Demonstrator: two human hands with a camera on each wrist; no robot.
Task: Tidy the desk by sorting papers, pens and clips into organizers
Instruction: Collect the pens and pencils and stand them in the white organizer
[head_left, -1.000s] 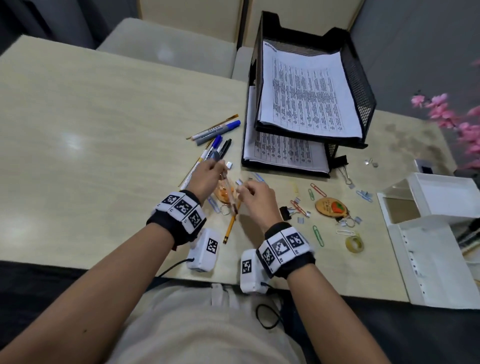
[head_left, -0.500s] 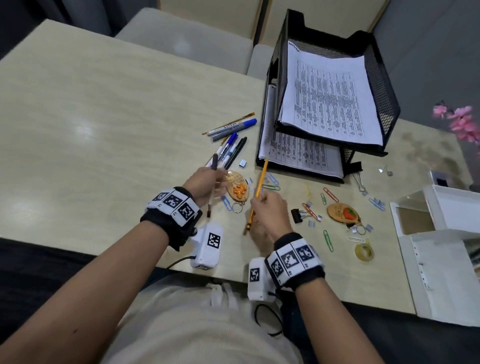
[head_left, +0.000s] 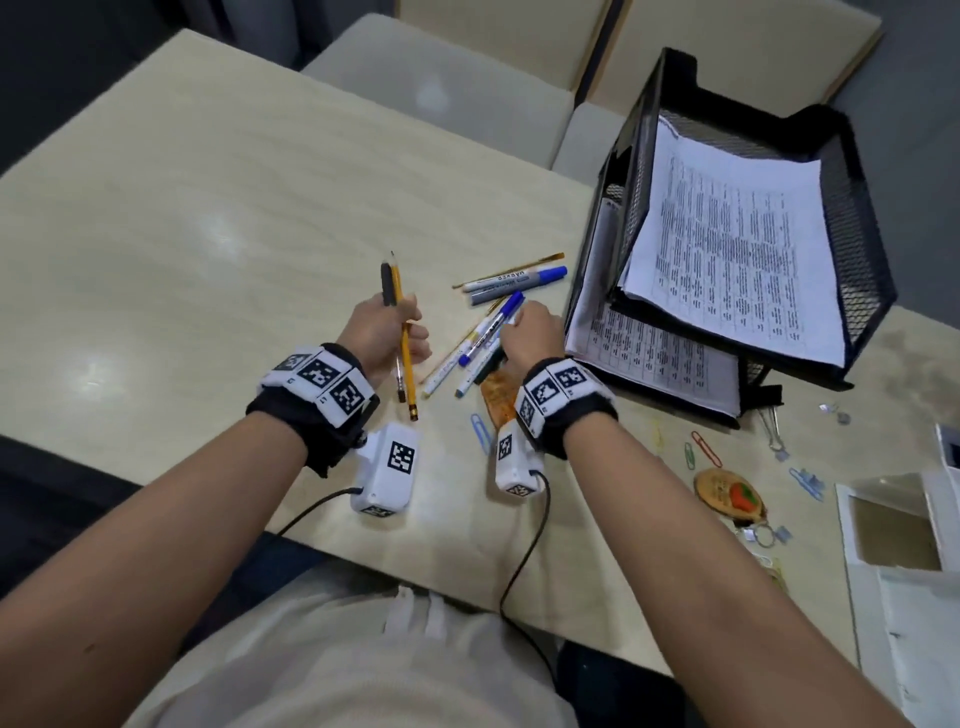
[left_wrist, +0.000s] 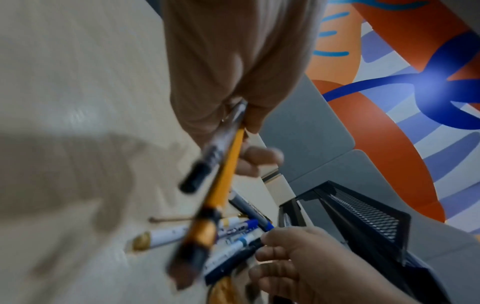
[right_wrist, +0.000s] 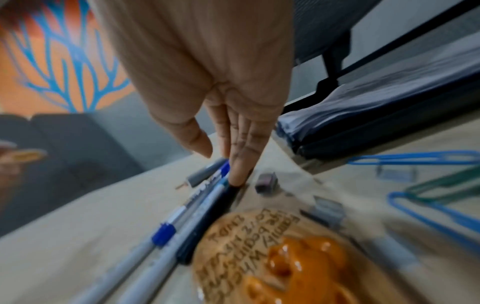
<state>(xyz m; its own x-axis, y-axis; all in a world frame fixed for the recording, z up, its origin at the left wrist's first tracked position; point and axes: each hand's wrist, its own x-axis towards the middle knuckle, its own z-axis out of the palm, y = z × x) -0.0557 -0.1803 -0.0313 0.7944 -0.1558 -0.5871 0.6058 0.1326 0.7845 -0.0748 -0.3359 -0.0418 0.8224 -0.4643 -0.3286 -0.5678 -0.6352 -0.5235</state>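
My left hand (head_left: 384, 332) grips a yellow pencil (head_left: 404, 338) and a black-capped pen (head_left: 387, 283) together, tips pointing away from me above the desk; both also show in the left wrist view, the pencil (left_wrist: 231, 164) beside the pen (left_wrist: 200, 174). My right hand (head_left: 530, 338) reaches over a cluster of blue-capped pens (head_left: 488, 332) lying on the desk. In the right wrist view its fingertips (right_wrist: 237, 174) are straight and press on a dark pen (right_wrist: 207, 222), with the thumb held apart. Two markers (head_left: 519, 283) lie just beyond.
A black mesh paper tray (head_left: 862, 234) with printed sheets (head_left: 727, 249) stands right of the pens. An orange wooden keychain (right_wrist: 272, 257) lies under my right wrist. Coloured paper clips (head_left: 704, 449), a strawberry keychain (head_left: 730, 499) and a white organizer (head_left: 914, 545) are at the right.
The yellow pencil went from my right hand into my left, which now holds it with the pen. My right hand moved forward onto the pens on the desk.
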